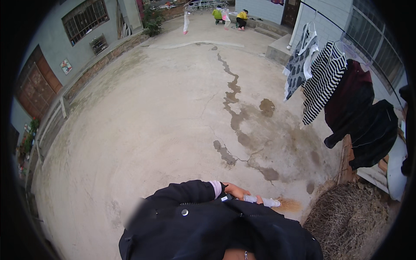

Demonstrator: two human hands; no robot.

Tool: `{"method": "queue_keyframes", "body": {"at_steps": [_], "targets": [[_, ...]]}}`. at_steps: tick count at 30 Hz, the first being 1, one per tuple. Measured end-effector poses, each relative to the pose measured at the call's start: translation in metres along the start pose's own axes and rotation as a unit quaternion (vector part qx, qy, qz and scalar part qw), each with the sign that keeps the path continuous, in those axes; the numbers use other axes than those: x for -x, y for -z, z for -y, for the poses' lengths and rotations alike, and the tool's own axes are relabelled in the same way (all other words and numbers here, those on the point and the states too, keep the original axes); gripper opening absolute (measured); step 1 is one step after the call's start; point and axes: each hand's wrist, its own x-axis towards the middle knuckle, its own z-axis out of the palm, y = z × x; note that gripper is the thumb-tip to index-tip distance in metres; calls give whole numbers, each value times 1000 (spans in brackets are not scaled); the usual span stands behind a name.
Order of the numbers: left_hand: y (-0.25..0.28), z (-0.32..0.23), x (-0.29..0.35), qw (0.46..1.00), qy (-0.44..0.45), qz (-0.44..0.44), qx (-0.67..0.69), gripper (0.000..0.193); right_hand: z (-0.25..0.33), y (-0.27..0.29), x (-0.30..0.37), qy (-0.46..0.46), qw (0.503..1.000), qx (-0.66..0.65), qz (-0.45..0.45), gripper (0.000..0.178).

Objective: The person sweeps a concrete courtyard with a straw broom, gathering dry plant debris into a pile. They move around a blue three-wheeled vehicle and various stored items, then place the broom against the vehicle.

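A broom with a whitish wrapped handle [274, 202] and tan straw bristles [289, 205] is held across the front of my dark jacket, its bristles to the right. My left hand [236, 191], below a pale pink cuff, is closed around the left part of the handle. Only a few fingers of my right hand [259, 199] show, curled on the handle near its middle; the jacket hides the rest. Beyond the broom lies the concrete yard floor [151, 130].
Damp patches [234, 93] streak the concrete. Clothes, including a striped shirt [324, 78], hang on a line at the right, above a heap of dry brush [346, 216]. Two people [242, 19] are low down at the far end. A low stone edge [104, 65] runs along the left.
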Motion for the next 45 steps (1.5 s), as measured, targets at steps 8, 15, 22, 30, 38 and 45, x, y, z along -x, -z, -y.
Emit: {"method": "queue_keyframes", "body": {"at_steps": [8,15,22,30,38,45], "targets": [[53,11,95,968,-42,-206,135,84,74,-157,-42,-1,985,135,107,45],[97,35,92,904,-71,-363,214,82,133,-291,-81,-16,940,284,186,45],[94,84,80,825,-143,-459,296,82,150,-380,-104,-26,887,400,227,46],[25,87,132,714,-149,-540,420,82,94,-417,-79,-49,836,483,257,46],[-89,148,185,618,-208,-553,519,84,-80,-398,13,-103,725,598,324,47],[-214,219,234,556,-251,-616,499,80,-263,-375,126,-134,563,710,401,47]]}}
